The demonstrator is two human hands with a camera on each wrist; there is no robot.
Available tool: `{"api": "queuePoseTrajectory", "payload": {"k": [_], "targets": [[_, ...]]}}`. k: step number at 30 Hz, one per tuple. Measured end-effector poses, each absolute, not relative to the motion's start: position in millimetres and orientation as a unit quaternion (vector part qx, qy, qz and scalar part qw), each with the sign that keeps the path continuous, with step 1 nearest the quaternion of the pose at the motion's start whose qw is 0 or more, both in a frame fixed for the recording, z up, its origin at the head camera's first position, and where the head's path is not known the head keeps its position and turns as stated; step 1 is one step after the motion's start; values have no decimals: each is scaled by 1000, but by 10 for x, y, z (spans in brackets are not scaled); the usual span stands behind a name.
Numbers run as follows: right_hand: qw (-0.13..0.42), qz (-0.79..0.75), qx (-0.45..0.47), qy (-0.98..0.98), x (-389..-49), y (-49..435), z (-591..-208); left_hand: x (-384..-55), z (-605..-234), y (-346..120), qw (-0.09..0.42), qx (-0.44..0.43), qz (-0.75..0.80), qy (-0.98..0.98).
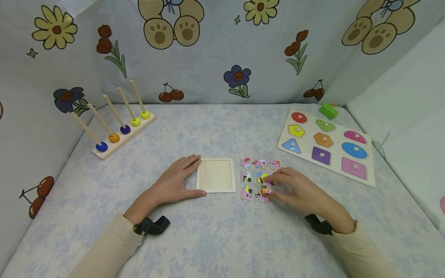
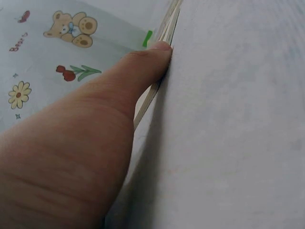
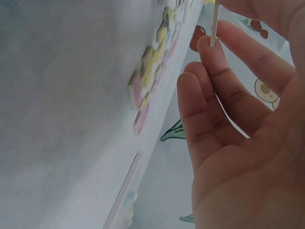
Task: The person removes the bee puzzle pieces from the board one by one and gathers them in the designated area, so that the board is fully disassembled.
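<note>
My left hand (image 1: 175,181) lies at the left side of a square wooden puzzle tray (image 1: 233,175), fingertips at its upper left corner and thumb at the lower left. The left wrist view shows that thumb (image 2: 143,62) straight along the tray's edge. My right hand (image 1: 295,189) pinches a thin puzzle piece (image 3: 214,28) between thumb and fingers, raised off the table in the right wrist view. Beneath and beside it, several pink and yellow puzzle pieces (image 1: 246,192) lie in loose rows right of the tray. The right hand partly hides some of them.
A wooden peg stand (image 1: 119,143) with coloured beads is at the back left. At the back right lies a shape board (image 1: 306,150) with knobbed pieces, a green block (image 1: 328,111) at its far edge. A patterned cloth (image 1: 208,58) hangs behind the table.
</note>
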State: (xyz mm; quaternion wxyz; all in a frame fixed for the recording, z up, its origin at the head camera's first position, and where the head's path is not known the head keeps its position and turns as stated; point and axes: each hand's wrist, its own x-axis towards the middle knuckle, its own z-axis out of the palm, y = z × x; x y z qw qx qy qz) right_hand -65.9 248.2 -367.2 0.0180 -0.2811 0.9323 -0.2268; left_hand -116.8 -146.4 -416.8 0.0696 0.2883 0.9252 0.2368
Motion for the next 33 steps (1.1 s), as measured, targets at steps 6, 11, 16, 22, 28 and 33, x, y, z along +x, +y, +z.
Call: {"api": "queuePoseTrajectory", "payload": {"k": [6, 11, 16, 22, 28, 33], "targets": [[17, -225, -268, 937, -578, 2630, -3728, -1175, -4170, -1454, 77, 284, 234, 927], [31, -223, -258, 939, -523, 2710, -3761, -1171, -4160, -1457, 78, 282, 231, 928], [40, -223, -255, 940, -494, 2740, -3782, -1169, -4151, -1470, 78, 281, 232, 928], [36, -219, -264, 939, -497, 2742, -3803, -1164, -4148, -1476, 78, 279, 236, 928], [39, -214, -260, 941, -510, 2745, -3828, -1159, -4141, -1476, 80, 277, 234, 929], [51, -212, -254, 942, -526, 2744, -3793, -1158, -4134, -1473, 80, 276, 234, 929]]}}
